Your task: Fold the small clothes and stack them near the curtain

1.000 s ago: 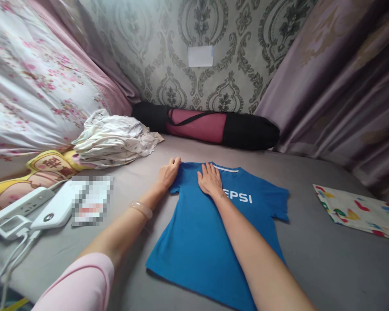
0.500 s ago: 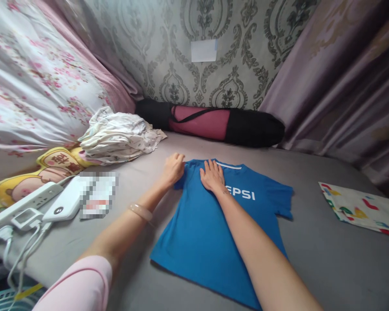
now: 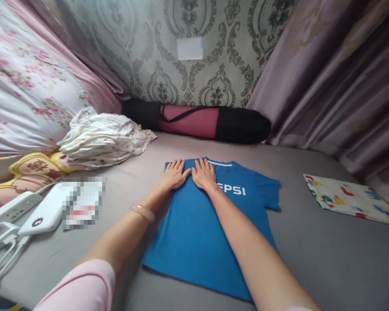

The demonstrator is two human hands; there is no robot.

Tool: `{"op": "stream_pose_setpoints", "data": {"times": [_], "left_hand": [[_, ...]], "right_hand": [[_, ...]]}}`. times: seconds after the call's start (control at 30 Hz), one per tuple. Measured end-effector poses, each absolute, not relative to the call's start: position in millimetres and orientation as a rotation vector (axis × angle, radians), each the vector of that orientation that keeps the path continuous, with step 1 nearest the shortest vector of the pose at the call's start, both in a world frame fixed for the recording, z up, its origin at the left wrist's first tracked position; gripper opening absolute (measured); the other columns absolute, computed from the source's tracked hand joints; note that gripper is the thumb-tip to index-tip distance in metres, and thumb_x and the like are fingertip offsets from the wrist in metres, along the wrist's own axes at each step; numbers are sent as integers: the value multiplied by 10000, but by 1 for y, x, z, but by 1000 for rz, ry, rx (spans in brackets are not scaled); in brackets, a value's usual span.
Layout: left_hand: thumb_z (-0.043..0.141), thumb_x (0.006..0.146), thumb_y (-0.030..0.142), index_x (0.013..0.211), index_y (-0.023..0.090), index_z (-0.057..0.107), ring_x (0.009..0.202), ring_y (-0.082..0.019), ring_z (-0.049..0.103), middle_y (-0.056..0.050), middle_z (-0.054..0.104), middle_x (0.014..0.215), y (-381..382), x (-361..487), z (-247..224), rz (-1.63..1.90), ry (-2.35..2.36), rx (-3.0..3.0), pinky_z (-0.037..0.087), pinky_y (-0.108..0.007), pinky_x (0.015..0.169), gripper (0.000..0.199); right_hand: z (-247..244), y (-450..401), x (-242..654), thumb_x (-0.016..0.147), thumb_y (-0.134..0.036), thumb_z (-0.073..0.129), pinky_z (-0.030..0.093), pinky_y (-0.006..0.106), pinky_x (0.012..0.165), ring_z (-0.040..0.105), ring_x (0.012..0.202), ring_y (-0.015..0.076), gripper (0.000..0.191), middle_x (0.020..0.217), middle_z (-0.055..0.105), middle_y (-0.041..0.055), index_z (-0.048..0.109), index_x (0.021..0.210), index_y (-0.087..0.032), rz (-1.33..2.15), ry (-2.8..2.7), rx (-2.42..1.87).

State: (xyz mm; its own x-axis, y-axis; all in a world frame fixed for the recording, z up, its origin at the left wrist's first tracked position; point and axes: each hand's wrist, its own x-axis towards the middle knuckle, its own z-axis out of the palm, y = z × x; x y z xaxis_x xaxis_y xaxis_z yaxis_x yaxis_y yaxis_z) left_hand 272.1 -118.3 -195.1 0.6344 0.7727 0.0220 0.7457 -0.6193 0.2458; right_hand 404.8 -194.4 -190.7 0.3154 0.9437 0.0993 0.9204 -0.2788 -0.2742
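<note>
A blue T-shirt (image 3: 194, 242) with white lettering lies spread on the grey sheet, its white-trimmed neckline at the far end. My left hand (image 3: 176, 175) rests flat on the shirt's left shoulder and sleeve, fingers stretched forward. Beside it, my right hand (image 3: 203, 173) presses flat just left of the neckline, and its forearm crosses the shirt and covers the start of the lettering. The two thumbs almost meet. Most of the left sleeve is hidden under my left hand. The right sleeve lies spread out to the side.
A black and dark pink roll bag (image 3: 189, 122) lies along the wall. Crumpled pale cloth (image 3: 100, 138) and a yellow cartoon cushion (image 3: 35, 168) sit at left, near a power strip (image 3: 14, 209) and a white power bank (image 3: 48, 209) with cables. Folded patterned cloth (image 3: 350, 198) lies at right.
My left hand has gone from curled fingers at the left sleeve to lying flat on the shoulder. My right hand stays flat near the neckline. The view has shifted slightly right.
</note>
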Motion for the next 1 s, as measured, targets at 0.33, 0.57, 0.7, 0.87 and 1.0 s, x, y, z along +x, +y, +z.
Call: {"op": "stream_pose_setpoints", "data": {"times": [0.33,0.57,0.7,0.87,1.0], "left_hand": [[265,968,522,1470,158,354,1475,-270,129,-127,234,1578,-144,257,-179,216,949,2803,100,-468,1187,626],[240,964,567,1494,135,305,1470,-279,153,-137,239,1575,-164,257,-189,67,876,2829,133,-463,1187,687],[205,977,550,1493,114,296,1472,-286,134,-156,209,1581,-169,253,-174,-15,852,2865,119,-483,1183,682],[195,983,550,1488,137,308,1475,-268,126,-142,208,1582,-215,237,-159,-62,607,2948,93,-460,1189,662],[209,953,625,1505,126,263,1473,-270,133,-157,189,1581,-261,216,-162,-139,474,2900,125,-416,1184,746]], "right_hand": [[-163,-240,463,995,-356,173,164,289,1163,222,1443,154,574,1565,285,103,327,1478,-86,222,-1513,-2171],[-184,-286,493,986,-439,196,86,467,1178,131,1463,273,671,1581,193,163,233,1502,-12,132,-1429,-2631],[-176,-293,490,987,-446,166,79,483,1180,103,1470,270,674,1593,144,159,199,1516,-29,218,-1519,-2581],[-169,-326,462,986,-494,195,72,517,1176,60,1476,258,639,1608,102,113,227,1530,-161,269,-1910,-2341],[-170,-366,438,990,-497,219,70,525,1177,77,1475,254,625,1604,133,103,246,1527,-178,275,-2098,-2248]]}}
